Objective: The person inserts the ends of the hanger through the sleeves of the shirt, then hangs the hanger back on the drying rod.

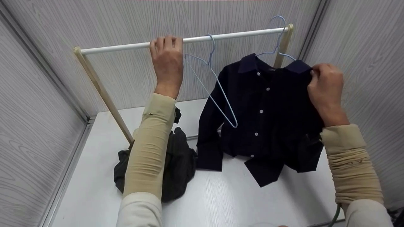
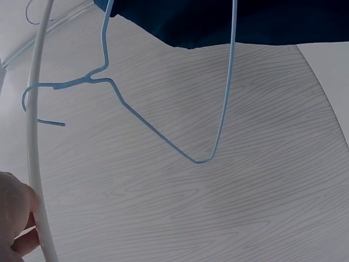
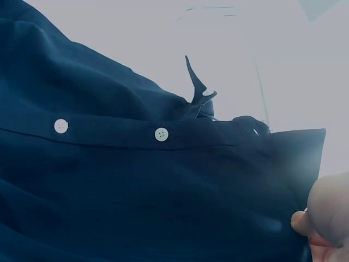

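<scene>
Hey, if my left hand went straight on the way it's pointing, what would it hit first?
The white rail, which your left hand grips. Past that, probably the wood-grain back wall, though how far behind the rail it stands is unclear.

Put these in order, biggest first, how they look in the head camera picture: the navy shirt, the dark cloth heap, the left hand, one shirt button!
1. Navy shirt
2. Dark cloth heap, partly hidden
3. Left hand
4. Shirt button
</scene>
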Available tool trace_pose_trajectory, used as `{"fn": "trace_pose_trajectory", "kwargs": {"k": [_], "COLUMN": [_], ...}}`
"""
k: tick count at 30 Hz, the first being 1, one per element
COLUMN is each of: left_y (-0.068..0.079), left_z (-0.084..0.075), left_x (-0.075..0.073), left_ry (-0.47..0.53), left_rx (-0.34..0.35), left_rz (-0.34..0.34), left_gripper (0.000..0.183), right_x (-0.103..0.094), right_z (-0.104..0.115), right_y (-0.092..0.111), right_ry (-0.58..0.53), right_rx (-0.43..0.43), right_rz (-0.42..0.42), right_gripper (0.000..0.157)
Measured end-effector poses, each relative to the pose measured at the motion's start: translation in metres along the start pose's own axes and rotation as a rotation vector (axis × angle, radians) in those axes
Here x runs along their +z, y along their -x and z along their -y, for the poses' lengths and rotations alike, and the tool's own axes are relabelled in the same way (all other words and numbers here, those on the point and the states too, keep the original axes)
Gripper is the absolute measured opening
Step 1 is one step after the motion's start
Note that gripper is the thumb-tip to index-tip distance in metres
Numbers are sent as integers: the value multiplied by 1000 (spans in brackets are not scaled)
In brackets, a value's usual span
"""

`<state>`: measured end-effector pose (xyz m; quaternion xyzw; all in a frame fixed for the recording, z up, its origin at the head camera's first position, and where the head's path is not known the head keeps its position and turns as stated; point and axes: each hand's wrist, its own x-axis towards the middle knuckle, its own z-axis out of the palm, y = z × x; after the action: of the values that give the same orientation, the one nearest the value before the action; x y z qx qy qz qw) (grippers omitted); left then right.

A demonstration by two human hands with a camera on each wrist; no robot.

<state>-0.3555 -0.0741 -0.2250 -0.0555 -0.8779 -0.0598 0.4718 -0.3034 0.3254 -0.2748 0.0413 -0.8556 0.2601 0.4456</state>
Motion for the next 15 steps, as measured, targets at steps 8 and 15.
{"fn": "trace_pose_trajectory", "kwargs": {"k": [8,15], "left_y": [1,2], "left_z": [-2,-3], "left_x": [0,0], "left_ry": [15,21], "left_rx": [9,17], "left_rz": [8,9], "left_gripper": [29,32], "right_x": [8,11], "right_z": [-3,-7], "right_y": [8,15], "right_ry": [21,27], "right_rx": [26,45], "right_rz": [60,111], "right_gripper": [20,22]}}
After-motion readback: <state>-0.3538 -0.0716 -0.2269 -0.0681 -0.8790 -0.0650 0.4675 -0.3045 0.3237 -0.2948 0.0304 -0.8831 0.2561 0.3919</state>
